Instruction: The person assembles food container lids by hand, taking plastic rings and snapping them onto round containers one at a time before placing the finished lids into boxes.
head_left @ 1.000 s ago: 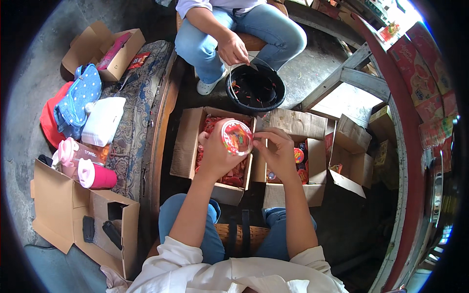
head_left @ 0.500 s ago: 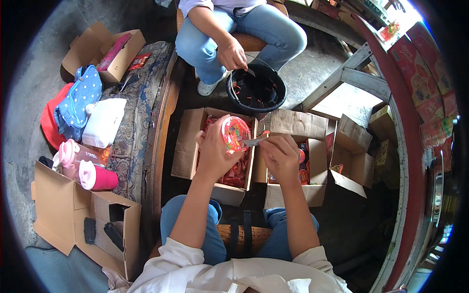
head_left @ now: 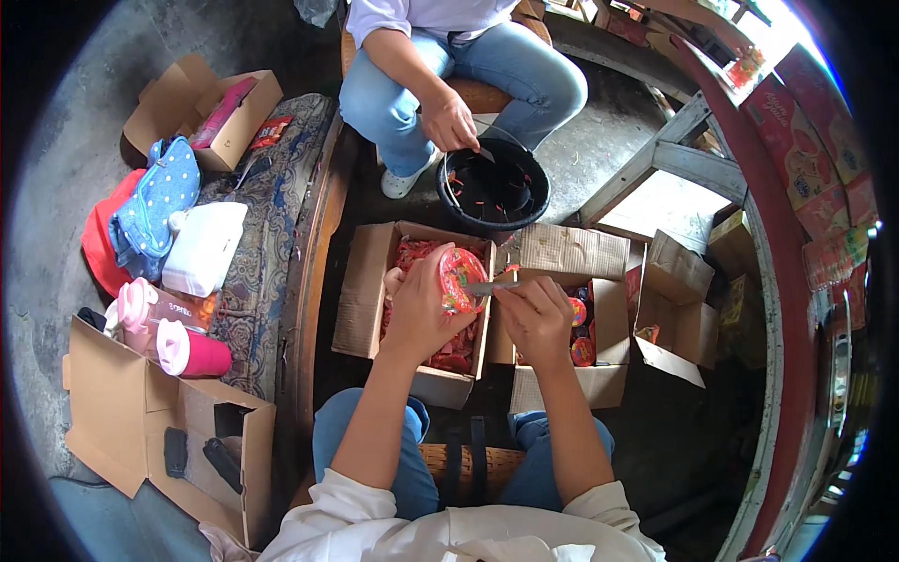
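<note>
My left hand (head_left: 419, 302) is closed round a round red cup (head_left: 461, 273) with a printed lid, tilted so its face shows. In my right hand (head_left: 540, 321) is a small knife (head_left: 491, 288), its blade lying against the cup's rim. A scrap of red film sticks up near the right fingers. Below the cup, an open cardboard box (head_left: 358, 304) is filled with red wrapper scraps (head_left: 453, 354). Under my right hand, a second cardboard box (head_left: 568, 384) holds red, round-topped cups (head_left: 582, 350).
Across from me a seated person's hand (head_left: 449, 122) holds a blade over a black bucket (head_left: 496, 220). A patterned bench (head_left: 265, 220) at left carries bags and pink tumblers (head_left: 199, 351). An open carton (head_left: 103, 403) stands near left; another (head_left: 676, 300) sits right, beside a wooden frame.
The knife blade has come further over the cup's rim, and my hands sit slightly lower in the picture. The view has shifted a little. Both hands keep their hold.
</note>
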`<state>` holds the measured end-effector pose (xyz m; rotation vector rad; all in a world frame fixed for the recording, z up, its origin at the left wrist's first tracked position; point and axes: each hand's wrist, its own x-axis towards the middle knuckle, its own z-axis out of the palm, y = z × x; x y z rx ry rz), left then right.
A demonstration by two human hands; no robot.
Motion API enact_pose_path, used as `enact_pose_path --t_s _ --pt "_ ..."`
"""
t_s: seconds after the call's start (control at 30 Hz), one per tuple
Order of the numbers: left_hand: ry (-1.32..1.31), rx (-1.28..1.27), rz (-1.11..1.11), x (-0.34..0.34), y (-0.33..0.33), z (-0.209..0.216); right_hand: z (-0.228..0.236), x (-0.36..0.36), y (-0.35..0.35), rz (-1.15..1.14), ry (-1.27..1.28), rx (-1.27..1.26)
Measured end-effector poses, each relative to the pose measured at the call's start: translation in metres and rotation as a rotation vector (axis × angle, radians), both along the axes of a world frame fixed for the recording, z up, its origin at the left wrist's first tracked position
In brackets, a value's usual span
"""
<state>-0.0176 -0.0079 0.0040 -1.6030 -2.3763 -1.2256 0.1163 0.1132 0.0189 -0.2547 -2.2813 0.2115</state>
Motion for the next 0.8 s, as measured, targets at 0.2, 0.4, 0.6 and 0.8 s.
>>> enact_pose_path --t_s 0.2,0.4,0.6,0.8 --pt "-0.071 -0.019 -0.059 0.002 0.003 0.006 -0.001 -0.001 -0.003 0.018 -0.01 -0.011" --pt "-0.135 -0.061 -0.098 0.0 0.001 0.008 -0.002 -0.001 -0.003 0.049 -0.007 -0.032" --pt "-0.382 -0.107 -0.184 -0.003 0.0 0.012 -0.003 -0.002 -0.001 0.072 0.015 -0.069" --pt "-0.337 -0.08 -0.167 0.0 0.002 0.007 -0.007 -0.002 0.006 0.112 0.007 -0.333"
